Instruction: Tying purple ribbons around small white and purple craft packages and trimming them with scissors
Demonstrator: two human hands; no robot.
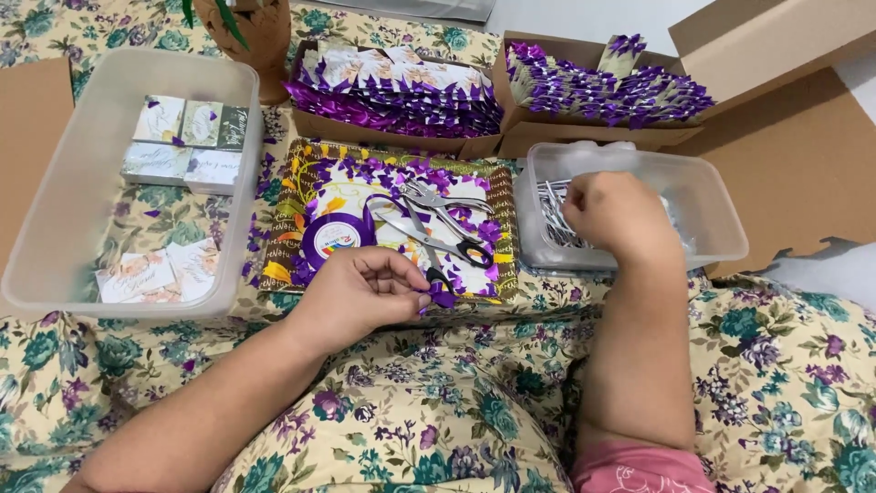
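Right, head view only. Your left hand [360, 292] sits low centre, fingers pinched shut on a small purple ribbon bow [442, 296], just at the near edge of the patterned rectangular tray [297, 196]. That tray is strewn w/ purple ribbon scraps and carries a purple ribbon spool [338, 239] beside silver scissors w/ black handles [438, 226].

Your right hand [625, 217] is down in the small clear plastic tub [712, 205] on the right, among silvery wire ties [557, 212]. Fingers curl under out of sight, so can't tell if that grip is closed on anything.

Left side: big clear plastic bin [55, 183] w/ small printed cards [187, 146] stacked inside, a few more loose near its front.

Behind the tray: two open brown cardboard boxes [584, 137], both packed w/ rows of finished purple-bowed favour packets [401, 91]. Brown textured plant pot [251, 36] at top left-centre.

All of it rests on a cream floral cloth [785, 365] w/ teal and purple flowers.
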